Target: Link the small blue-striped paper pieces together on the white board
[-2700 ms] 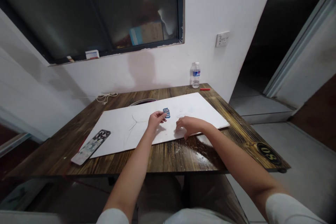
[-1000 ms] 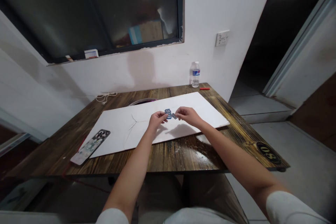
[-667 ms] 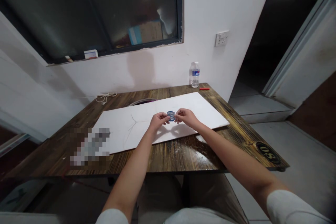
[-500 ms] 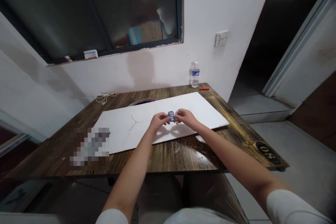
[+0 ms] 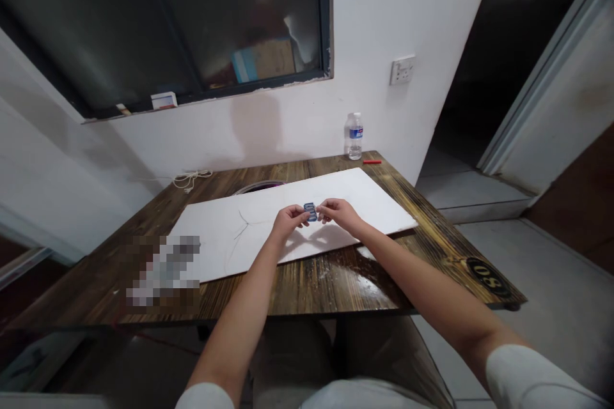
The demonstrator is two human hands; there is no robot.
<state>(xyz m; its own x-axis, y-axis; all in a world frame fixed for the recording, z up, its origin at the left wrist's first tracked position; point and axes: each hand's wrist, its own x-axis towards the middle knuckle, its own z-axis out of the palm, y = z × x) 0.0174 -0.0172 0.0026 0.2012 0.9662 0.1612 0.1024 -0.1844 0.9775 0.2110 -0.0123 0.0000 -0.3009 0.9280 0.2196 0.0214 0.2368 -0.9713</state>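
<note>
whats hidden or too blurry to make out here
All in the head view:
The small blue thing: too small to read, and partly covered by the left hand and right hand pinching it.
The pixelated patch on the table: whatever lies beneath is hidden.
The round rim: mostly covered by the white board.

A large sheet (image 5: 326, 188) lies on the wooden table (image 5: 307, 287). Behind the sheet stand a water bottle (image 5: 354, 136) and, just to its right, a small stick (image 5: 371, 161) — a coiled cable (image 5: 192, 179) sits further left. A round rim (image 5: 259, 186) pokes from under its back edge, a pixelated object (image 5: 163, 271) lies at its left corner — and above its middle, a small flat piece (image 5: 310, 211) is pinched between the left hand (image 5: 289, 220) and right hand (image 5: 340, 214).
</note>
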